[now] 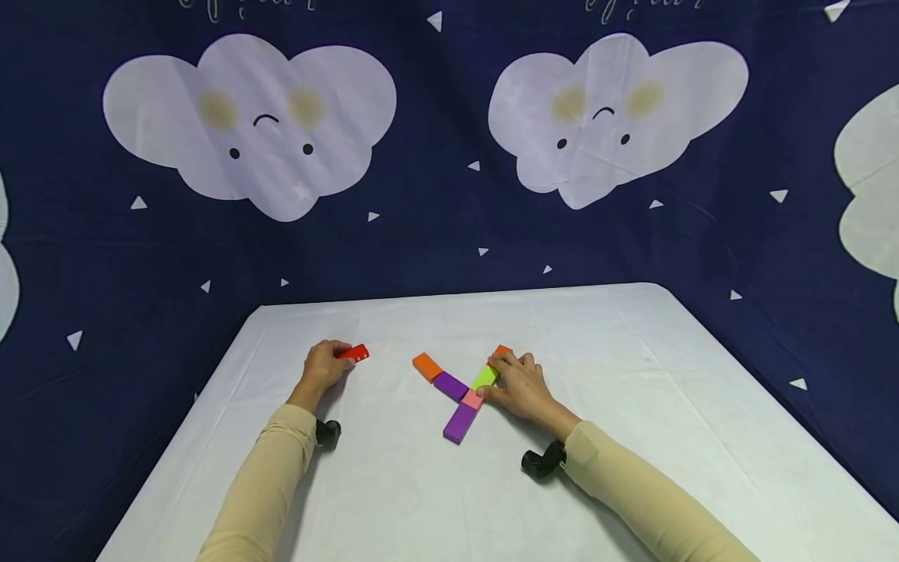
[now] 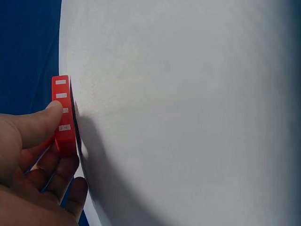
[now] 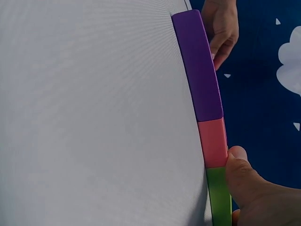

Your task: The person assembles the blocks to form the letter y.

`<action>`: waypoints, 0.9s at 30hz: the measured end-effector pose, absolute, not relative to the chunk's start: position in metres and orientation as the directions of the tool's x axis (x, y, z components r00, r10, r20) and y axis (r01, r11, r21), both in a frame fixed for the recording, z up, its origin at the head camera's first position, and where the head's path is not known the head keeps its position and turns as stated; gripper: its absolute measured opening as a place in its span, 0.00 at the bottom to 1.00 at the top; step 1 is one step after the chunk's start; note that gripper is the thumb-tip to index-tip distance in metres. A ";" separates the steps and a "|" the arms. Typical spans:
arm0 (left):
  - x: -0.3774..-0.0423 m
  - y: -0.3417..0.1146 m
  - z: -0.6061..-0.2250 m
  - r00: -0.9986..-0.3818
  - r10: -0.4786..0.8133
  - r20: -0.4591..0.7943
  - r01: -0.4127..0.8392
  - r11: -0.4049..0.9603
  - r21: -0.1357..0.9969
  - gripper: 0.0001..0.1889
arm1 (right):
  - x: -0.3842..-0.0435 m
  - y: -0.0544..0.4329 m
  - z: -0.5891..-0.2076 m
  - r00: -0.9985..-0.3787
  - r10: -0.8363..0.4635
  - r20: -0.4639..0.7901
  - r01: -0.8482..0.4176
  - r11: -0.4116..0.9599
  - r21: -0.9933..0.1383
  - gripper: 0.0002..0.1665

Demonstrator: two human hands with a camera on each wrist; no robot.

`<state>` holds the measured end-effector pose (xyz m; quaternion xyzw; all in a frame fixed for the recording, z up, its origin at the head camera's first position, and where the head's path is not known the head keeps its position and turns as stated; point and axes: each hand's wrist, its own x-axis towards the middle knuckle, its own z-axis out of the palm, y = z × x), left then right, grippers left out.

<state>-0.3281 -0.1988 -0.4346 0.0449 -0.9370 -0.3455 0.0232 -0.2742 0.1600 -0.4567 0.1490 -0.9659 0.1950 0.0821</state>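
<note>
My left hand (image 1: 325,364) holds a red block (image 1: 357,353) between thumb and fingers over the left part of the table. White stickers (image 2: 61,95) line the block's side in the left wrist view. My right hand (image 1: 521,385) spans a lime green block (image 1: 485,376), its thumb (image 3: 237,165) against the side near the seam with a pink block (image 3: 213,143). Its fingertips reach the green block's far end, beside an orange block (image 1: 502,350). A purple block (image 1: 460,423) continues this row at the near end.
Another purple block (image 1: 450,386) and an orange block (image 1: 426,367) form a second arm, branching up-left from the pink block. White cloth covers the table (image 1: 393,492). Behind it hangs a dark blue curtain (image 1: 435,257) with clouds and small triangles.
</note>
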 end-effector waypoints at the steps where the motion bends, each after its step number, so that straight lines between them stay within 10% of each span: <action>1: -0.328 -0.199 -0.434 -0.994 -0.105 0.008 -0.075 0.753 0.654 0.18 | -0.274 0.160 -0.457 -0.942 -0.257 0.214 -0.320 0.879 -0.353 0.40; 27: -0.286 -0.171 -0.418 -0.993 -0.119 0.024 -0.053 0.601 0.797 0.19 | -0.274 0.161 -0.456 -0.938 -0.269 0.218 -0.333 0.872 -0.357 0.39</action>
